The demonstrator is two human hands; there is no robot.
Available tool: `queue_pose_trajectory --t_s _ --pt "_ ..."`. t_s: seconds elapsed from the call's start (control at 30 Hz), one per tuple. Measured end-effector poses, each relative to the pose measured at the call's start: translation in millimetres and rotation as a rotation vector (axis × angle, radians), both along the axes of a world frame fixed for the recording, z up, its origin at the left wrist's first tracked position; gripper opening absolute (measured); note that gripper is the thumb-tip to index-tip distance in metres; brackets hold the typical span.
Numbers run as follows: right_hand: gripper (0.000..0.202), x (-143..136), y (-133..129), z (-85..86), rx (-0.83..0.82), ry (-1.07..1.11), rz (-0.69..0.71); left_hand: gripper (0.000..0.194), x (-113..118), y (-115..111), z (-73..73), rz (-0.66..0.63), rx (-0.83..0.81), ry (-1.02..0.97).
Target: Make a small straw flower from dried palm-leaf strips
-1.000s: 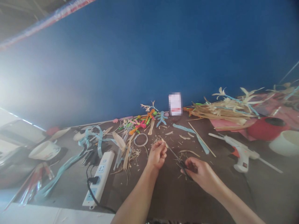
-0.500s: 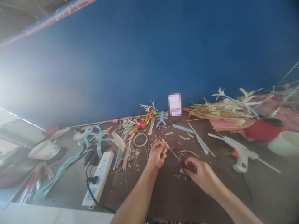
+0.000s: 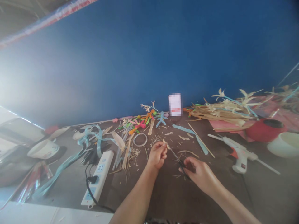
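Observation:
My left hand point(image 3: 158, 154) is closed, pinching a small piece of pale dried husk point(image 3: 164, 142) between thumb and fingertips. My right hand point(image 3: 196, 169) has its fingers round the dark handles of a pair of scissors point(image 3: 177, 158). Their thin blades point up and left, with the tips at the husk piece. Whether the blades touch it or stand apart, I cannot tell. Small husk trimmings point(image 3: 157, 138) lie scattered on the dark tabletop point(image 3: 168, 196) around my hands. A clear tape roll point(image 3: 140, 140) lies left of my left hand.
A white power strip point(image 3: 98, 179) with a plugged-in black cord lies at the left. On the right are a glue gun point(image 3: 241, 152), a red container point(image 3: 265, 129) and a white cup point(image 3: 285, 144). Husk flowers point(image 3: 247, 99) and colourful fuzzy stems point(image 3: 141, 124) lie along the blue wall point(image 3: 149, 56).
The right hand and scissors have shifted very slightly up and left. My left hand keeps its pinch on the husk piece in nearly the same place.

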State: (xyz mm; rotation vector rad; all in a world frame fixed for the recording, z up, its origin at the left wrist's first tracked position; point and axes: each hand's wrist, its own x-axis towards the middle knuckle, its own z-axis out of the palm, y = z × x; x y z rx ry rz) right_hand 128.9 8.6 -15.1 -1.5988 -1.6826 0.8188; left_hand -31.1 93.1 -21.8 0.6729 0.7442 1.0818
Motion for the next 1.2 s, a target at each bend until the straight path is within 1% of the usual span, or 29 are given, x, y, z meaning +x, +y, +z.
queue_pose_trajectory --t_s 0.23,0.37,0.47,0.6,0.7,0.8,0.87,0.93,1.0,1.07,1.13,1.2 --pt "0.02 -3 2 -5.5 -0.003 0.009 -0.012 0.024 1 0 -0.2 0.016 -0.009 0.003" --pt "0.021 -2 3 -6.5 0.006 -0.02 -0.068 0.025 0 1 1.9 0.05 -0.01 0.044" --pt "0.018 1 0 -4.0 0.003 -0.175 -0.091 0.023 -2 2 5.2 0.069 -0.001 0.07" --pt "0.013 2 -5 -0.3 0.032 -0.428 -0.058 0.023 -3 2 10.6 0.094 0.015 0.07" --pt "0.015 -1 -3 1.2 0.046 -0.527 -0.007 0.022 -2 -1 13.3 0.042 0.036 0.083" --pt "0.023 -1 5 6.0 0.022 -0.594 0.047 0.019 0 -5 13.9 -0.037 0.083 0.139" --pt "0.028 1 12 13.6 0.015 -0.592 0.108 0.018 2 -7 13.6 -0.075 0.117 0.193" --pt "0.026 4 18 24.4 0.038 -0.536 0.137 0.017 3 -9 13.5 -0.085 0.158 0.258" --pt "0.019 7 25 36.0 0.118 -0.441 0.094 0.016 4 -11 13.7 -0.069 0.207 0.328" --pt "0.021 7 30 44.6 0.208 -0.34 0.047 0.016 5 -13 14.2 -0.053 0.273 0.401" --pt "0.027 5 33 47.6 0.251 -0.264 0.074 0.014 6 -15 14.6 -0.053 0.345 0.474" --pt "0.027 3 35 45.3 0.257 -0.236 0.119 0.012 7 -16 14.6 -0.066 0.406 0.544"
